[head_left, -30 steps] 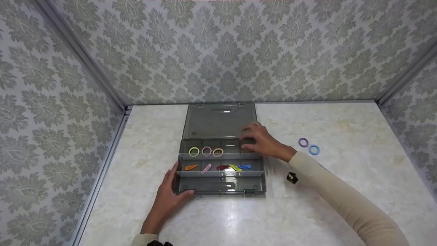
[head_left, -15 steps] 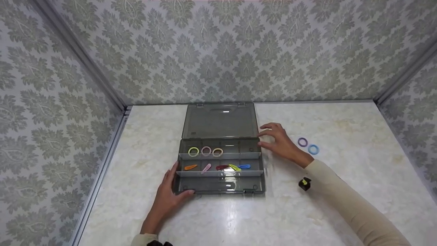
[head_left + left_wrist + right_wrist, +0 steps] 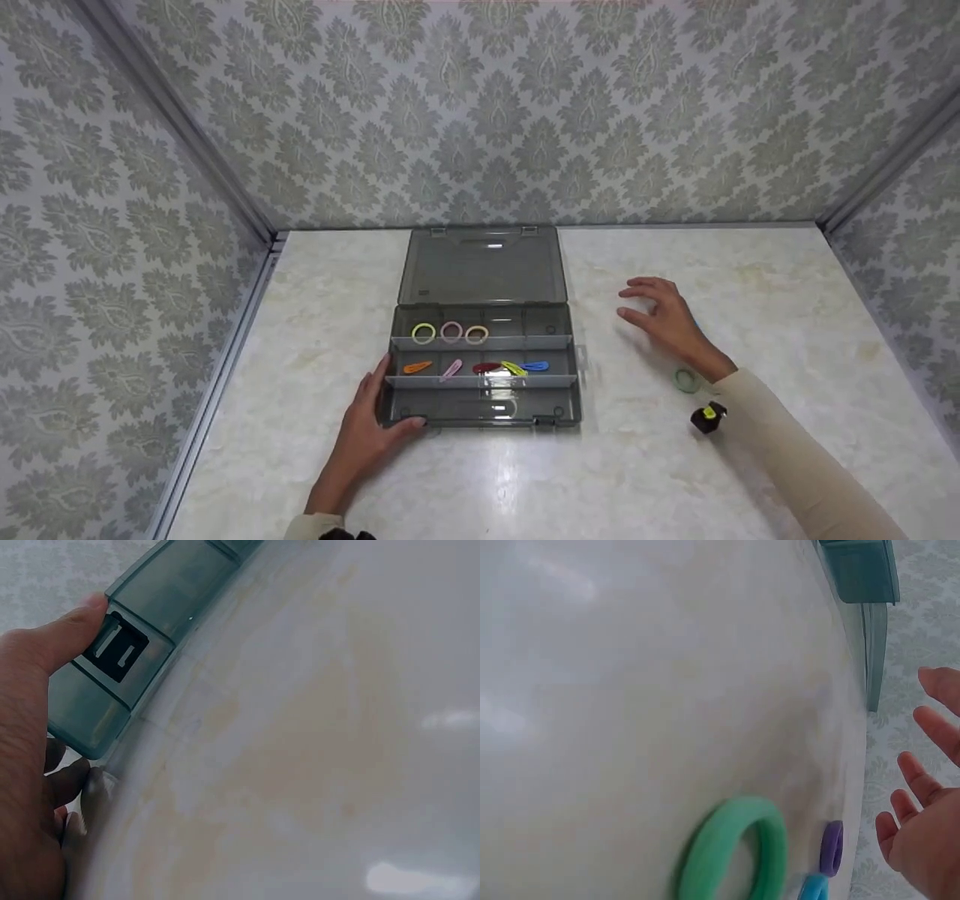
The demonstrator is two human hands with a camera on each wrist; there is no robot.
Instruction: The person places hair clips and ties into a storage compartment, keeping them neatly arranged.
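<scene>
A grey see-through storage box [image 3: 480, 401] lies with its lid [image 3: 484, 266] folded back. My left hand [image 3: 364, 424] grips its front left corner, thumb on the front wall [image 3: 150, 622] and fingers along the left side. Its back compartment holds a yellow-green hair tie [image 3: 414, 334], a pink one [image 3: 442, 332] and a peach one [image 3: 466, 336]. Several snap hair clips, among them an orange one [image 3: 418, 367] and a blue one [image 3: 534, 366], lie in the middle compartment. My right hand [image 3: 671, 322], fingers loosely bent around nothing, is over the table right of the box.
A green hair tie [image 3: 714, 844] lies under my right wrist, with a purple one [image 3: 827, 847] and a blue one [image 3: 810, 889] beyond it. The right wrist carries a black camera [image 3: 706, 418]. A patterned wall [image 3: 495, 112] stands behind the marbled table [image 3: 525, 480].
My right hand has moved from over the box's back compartment rightward to the loose hair ties, covering most of the purple and blue ones. The green one has come into view. My left hand stays put.
</scene>
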